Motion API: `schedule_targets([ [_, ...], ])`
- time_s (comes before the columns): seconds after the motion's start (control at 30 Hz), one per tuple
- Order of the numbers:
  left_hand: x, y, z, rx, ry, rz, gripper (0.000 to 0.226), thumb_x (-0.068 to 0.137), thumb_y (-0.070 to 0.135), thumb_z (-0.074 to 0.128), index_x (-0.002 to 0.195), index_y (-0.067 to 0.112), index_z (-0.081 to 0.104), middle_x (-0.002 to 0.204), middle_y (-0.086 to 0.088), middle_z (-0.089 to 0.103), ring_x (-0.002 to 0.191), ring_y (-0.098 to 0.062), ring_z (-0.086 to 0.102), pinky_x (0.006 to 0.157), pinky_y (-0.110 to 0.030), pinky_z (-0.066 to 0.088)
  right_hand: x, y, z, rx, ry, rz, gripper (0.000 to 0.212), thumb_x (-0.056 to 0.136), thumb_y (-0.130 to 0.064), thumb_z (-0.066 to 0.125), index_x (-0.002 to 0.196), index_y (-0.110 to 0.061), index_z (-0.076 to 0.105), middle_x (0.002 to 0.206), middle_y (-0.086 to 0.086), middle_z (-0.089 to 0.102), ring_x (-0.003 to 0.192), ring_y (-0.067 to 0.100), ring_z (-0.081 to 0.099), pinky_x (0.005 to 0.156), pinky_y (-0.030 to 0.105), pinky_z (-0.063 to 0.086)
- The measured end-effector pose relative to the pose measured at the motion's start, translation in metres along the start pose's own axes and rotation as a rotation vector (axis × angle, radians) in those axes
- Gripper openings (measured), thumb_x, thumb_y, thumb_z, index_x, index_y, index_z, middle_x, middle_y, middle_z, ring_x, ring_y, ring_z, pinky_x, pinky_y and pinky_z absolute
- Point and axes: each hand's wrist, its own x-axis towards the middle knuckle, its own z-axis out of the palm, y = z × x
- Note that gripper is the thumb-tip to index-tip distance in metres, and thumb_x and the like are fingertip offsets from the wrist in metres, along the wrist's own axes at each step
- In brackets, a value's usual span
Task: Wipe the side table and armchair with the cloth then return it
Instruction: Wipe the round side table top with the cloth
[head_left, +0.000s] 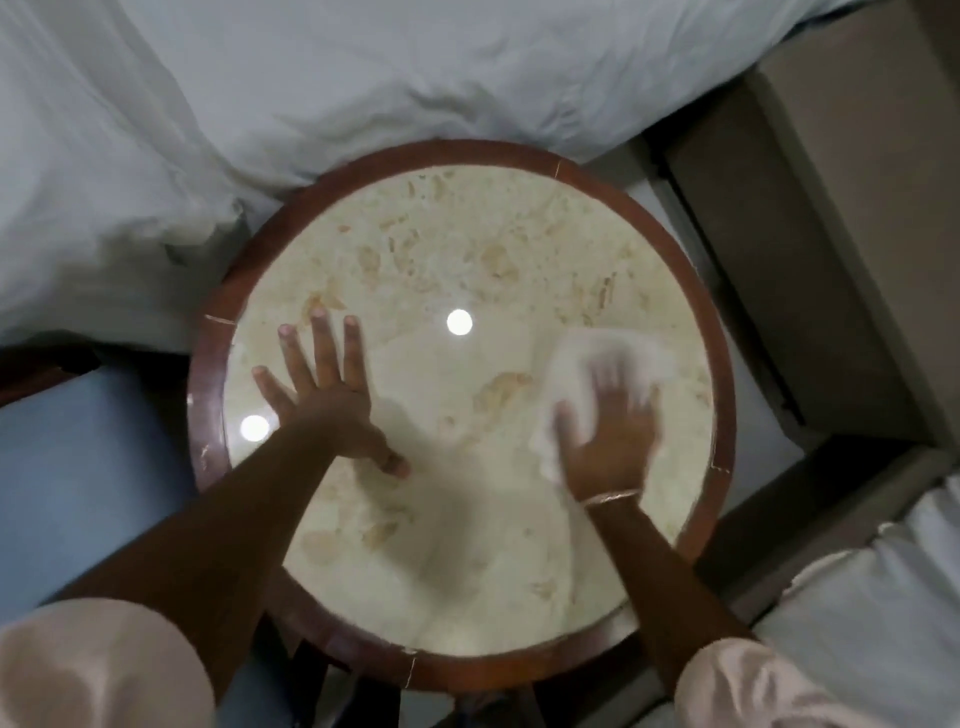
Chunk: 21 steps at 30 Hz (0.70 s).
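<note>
Two hands working apart: your right hand (608, 441) is pressing flat on the cloth (576, 374); your left hand (332, 400) is lying splayed, empty, on the side table (722, 374). Unwiped marble is lying leftward.

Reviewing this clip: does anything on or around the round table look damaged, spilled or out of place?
Nothing looks spilled or askew. The side table shows light nicks and pale joint lines in its wooden rim, which look like wear. The right hand presses the white cloth flat on the stone top; both are motion-blurred. The left hand rests spread open.
</note>
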Motion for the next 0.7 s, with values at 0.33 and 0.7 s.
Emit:
schedule_targets([
  [0.33, -0.009, -0.009, 0.011, 0.002, 0.121, 0.135, 0.182, 0.033, 0.077, 0.086, 0.133, 0.025, -0.057, 0.127, -0.006, -0.071, 0.134, -0.042, -0.054, 0.114, -0.072, -0.022, -0.152, 0.015, 0.021, -0.001, -0.166, -0.845, 0.070, 0.088, -0.056, 0.047, 0.151, -0.032, 0.028, 0.160, 0.005, 0.032, 0.146, 0.039, 0.028, 0.114, 0.062, 0.027],
  [0.7, -0.012, -0.033, 0.032, -0.011, 0.336, 0.304, 0.153, 0.057, 0.082, 0.072, 0.155, 0.019, -0.027, 0.166, -0.012, -0.035, 0.151, -0.042, -0.031, 0.118, -0.069, -0.015, -0.278, -0.139, 0.037, 0.139, -0.070, -0.017, 0.072, 0.085, -0.055, 0.049, 0.149, -0.025, 0.036, 0.161, 0.008, 0.029, 0.149, 0.041, 0.020, 0.118, 0.057, 0.021],
])
